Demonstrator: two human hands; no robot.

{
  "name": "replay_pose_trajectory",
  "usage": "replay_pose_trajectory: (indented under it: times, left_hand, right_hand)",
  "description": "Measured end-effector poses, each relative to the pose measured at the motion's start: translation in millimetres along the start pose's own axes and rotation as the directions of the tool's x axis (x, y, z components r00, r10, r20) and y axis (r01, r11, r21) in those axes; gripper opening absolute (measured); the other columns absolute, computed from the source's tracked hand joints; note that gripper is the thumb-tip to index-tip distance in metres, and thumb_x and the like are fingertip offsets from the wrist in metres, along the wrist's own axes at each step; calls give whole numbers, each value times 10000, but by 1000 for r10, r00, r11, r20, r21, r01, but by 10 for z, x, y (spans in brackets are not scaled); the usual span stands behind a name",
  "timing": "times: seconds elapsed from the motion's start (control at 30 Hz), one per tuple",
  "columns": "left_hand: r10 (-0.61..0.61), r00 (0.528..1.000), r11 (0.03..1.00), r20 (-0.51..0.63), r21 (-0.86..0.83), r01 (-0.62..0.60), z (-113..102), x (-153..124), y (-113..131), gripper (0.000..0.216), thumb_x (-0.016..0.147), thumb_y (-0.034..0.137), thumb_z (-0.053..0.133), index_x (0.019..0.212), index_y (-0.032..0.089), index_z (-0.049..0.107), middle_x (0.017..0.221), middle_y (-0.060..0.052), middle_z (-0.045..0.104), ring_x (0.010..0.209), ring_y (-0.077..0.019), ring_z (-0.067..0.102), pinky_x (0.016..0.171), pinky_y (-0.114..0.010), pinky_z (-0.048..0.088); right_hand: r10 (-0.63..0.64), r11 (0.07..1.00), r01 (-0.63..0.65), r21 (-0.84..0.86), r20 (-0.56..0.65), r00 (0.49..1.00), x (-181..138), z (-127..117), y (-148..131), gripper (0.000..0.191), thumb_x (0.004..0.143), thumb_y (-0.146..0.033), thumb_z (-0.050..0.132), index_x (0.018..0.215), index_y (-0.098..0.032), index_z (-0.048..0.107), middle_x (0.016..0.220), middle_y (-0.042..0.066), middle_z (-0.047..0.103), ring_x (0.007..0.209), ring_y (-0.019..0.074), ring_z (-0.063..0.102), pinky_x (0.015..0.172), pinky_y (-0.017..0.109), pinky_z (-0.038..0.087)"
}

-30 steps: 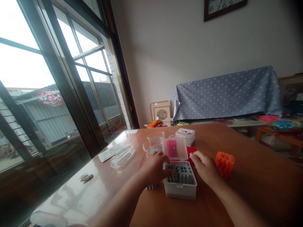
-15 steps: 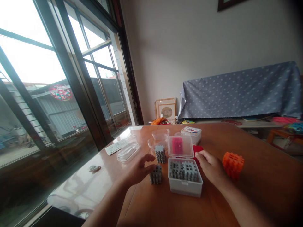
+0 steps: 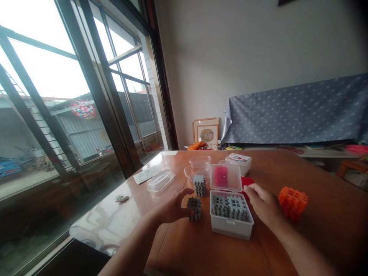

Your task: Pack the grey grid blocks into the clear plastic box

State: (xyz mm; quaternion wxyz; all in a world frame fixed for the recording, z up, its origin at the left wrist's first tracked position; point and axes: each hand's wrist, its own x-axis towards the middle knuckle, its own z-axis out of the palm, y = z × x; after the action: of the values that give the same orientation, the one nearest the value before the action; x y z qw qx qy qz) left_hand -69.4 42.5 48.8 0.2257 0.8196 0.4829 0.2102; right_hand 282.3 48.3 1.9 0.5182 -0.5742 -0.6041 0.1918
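Observation:
My left hand (image 3: 177,206) has its thumb and fingers around a small stack of grey interlocking block pieces (image 3: 194,209), whose square-holed face is tipped toward me. Just behind it a second grey stack (image 3: 199,185) stands on the table. To the right, a white plastic box (image 3: 231,227) with its clear lid raised holds more grey block pieces (image 3: 228,207). My right hand (image 3: 260,197) is closed at the box's back right corner, beside a red flat piece (image 3: 247,181); what its fingertips hold, if anything, is hidden.
On the right stands an orange block stack (image 3: 293,203). Behind the lid are a pink block (image 3: 221,176) and a lidded white box (image 3: 239,164). Clear containers (image 3: 161,181), a paper sheet (image 3: 142,176) and a small crumpled packet (image 3: 122,198) lie on the left.
My left hand has closed on the near grey stack, which has tipped so its holed face shows. My right hand stays by the box corner. The view has shifted slightly left.

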Motion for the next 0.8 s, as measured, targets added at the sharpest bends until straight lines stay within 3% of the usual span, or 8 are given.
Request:
replay_pose_trajectory:
  times: [0.23,0.53,0.67,0.8]
  left_hand:
    - [39,999,999,4,16,-39,10,26,-60,609,760,293,783,1333,262,576,1335,-78,632,1216,-270,596,1088,-435,467]
    - [-36,999,998,-33,46,37,18,62,34,391,886,416,658,1233,236,643,1221,-77,685,1097,-245,642,979,-383,523]
    - [-70,998,996,-7,60,70,8,41,52,453,859,460,686,1252,239,644,1218,-75,683,1058,-245,651,923,-364,538]
    - [-56,998,997,0,55,56,10,10,26,612,781,457,773,1330,252,597,1294,-90,648,1169,-284,612,999,-402,508]
  right_hand:
    - [-12,1000,12,4,3,1000,4,-15,-7,408,934,-572,501,723,-238,600,574,-35,522,601,177,512,600,275,392]
    - [-17,1000,17,-8,-5,1000,17,-10,29,419,932,-585,494,725,-236,602,574,-31,528,598,178,520,595,271,403]
    - [8,999,-8,-32,14,1000,54,-1,111,432,917,-605,497,723,-237,615,566,-30,531,602,180,525,590,271,408]
    - [20,1000,-20,-23,-14,1000,48,13,105,429,912,-603,498,716,-241,616,566,-30,531,610,184,522,595,274,401]
